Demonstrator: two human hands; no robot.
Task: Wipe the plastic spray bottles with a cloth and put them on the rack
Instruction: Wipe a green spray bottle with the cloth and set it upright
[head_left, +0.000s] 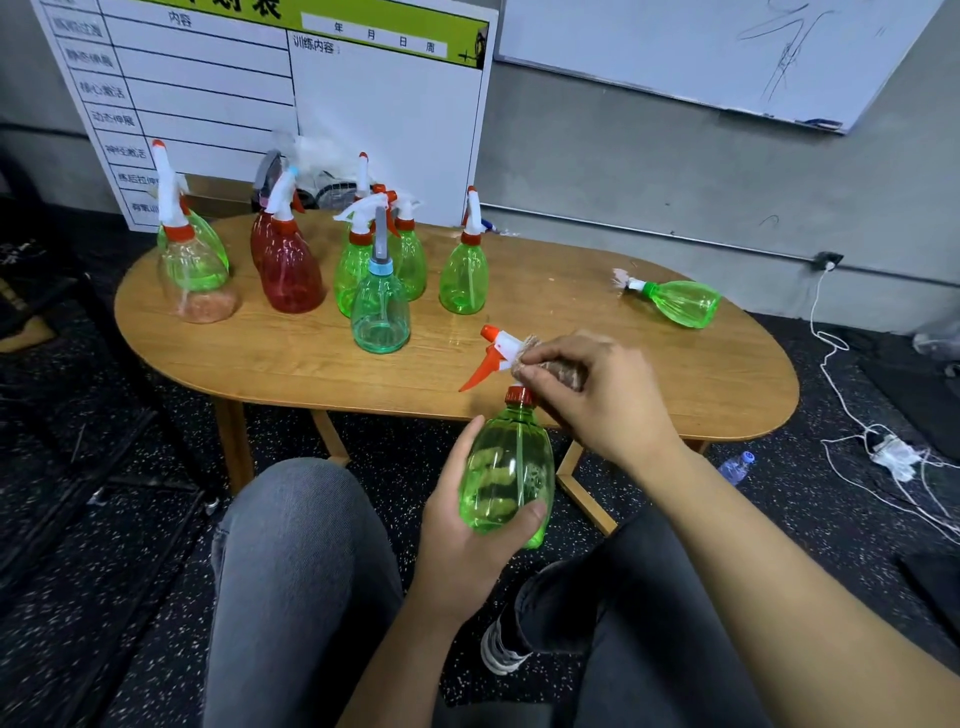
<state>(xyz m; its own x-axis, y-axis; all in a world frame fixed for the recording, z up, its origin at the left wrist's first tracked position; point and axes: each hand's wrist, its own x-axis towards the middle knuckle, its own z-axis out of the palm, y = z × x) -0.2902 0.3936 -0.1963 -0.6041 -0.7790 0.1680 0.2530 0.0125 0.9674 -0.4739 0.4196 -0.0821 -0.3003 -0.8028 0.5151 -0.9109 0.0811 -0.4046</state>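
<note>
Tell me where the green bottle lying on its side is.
In the head view, the tipped green bottle lies alone on the wooden table's far right end, apart from the standing bottles.

Held bottle (506, 475): clear green, red collar, white head, orange trigger and nozzle. Cloth (550, 366): brown-beige. Table (649, 374): light wood grain. Standing bottles: green, dark red (288, 270), teal with blue collar (380, 312). Floor (130, 519): black, white-speckled.
</note>
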